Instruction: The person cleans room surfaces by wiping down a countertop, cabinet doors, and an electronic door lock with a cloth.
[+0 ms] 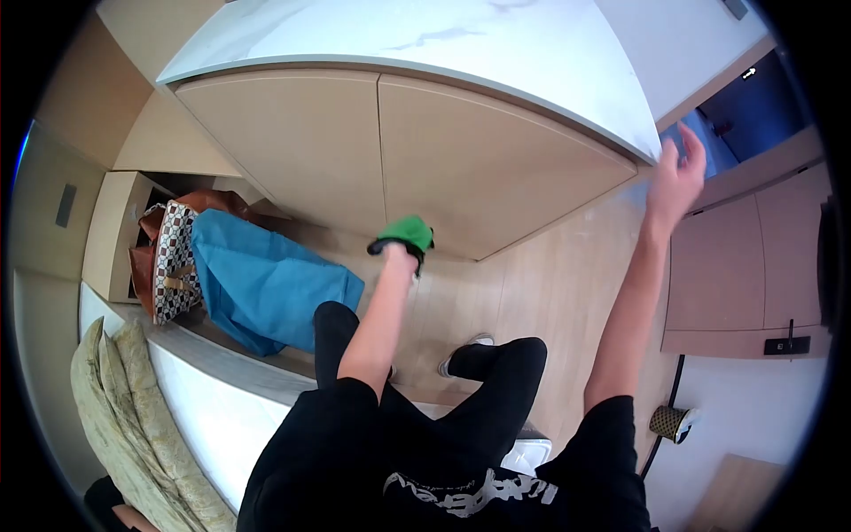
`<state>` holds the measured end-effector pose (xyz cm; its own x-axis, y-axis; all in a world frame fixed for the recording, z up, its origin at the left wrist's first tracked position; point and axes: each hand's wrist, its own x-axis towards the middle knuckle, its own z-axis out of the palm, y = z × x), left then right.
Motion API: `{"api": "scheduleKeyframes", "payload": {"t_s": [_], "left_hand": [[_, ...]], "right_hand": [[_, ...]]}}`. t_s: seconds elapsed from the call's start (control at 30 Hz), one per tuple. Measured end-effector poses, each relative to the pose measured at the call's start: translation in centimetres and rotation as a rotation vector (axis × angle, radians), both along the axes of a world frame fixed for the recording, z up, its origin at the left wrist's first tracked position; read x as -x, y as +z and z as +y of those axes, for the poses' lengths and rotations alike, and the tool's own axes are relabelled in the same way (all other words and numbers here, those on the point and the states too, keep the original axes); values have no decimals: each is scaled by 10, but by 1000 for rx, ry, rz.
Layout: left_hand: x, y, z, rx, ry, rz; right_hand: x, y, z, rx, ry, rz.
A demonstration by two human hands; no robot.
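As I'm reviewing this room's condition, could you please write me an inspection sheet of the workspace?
Surface: white countertop with grey veining.
Things in hand: green item with dark trim, at the left hand.
Clutter: blue fabric bag beside a checked bag; bulky quilt on the pale bench.
Hands: left hand's fingers hidden, grip unclear; right hand open near the countertop's corner.
Cables: nothing seen.
Surroundings: closed cabinet doors, pale floor, patterned bin.
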<state>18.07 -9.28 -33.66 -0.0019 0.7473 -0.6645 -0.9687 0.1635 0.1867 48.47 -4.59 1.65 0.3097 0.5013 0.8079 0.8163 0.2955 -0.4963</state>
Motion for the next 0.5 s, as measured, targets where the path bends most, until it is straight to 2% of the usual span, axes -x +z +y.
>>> {"api": "scheduleKeyframes", "payload": {"t_s": [0.07, 0.13, 0.2, 0.27, 0.33, 0.4, 0.47, 0.5], "left_hand": [[30, -62, 48, -582, -78, -98], [16, 68, 74, 77, 139, 117], [16, 71, 113, 90, 197, 180], [0, 124, 114, 411, 288, 96], [-13, 100, 119, 420, 325, 188], [-42, 75, 123, 626, 275, 288], [-90, 105, 104, 322, 275, 73], [-125, 103, 101, 247, 235, 12]], "right_hand": [[9, -1, 29, 23, -85, -91], [13, -5, 41, 37, -161, -190], [13, -11, 49, 135, -315, -316], [13, -11, 51, 202, -294, -301], [14, -9, 50, 262, -270, -286], [18, -6, 48, 336, -268, -293], [16, -8, 47, 338, -269, -314], [16, -7, 48, 341, -276, -326]]}}
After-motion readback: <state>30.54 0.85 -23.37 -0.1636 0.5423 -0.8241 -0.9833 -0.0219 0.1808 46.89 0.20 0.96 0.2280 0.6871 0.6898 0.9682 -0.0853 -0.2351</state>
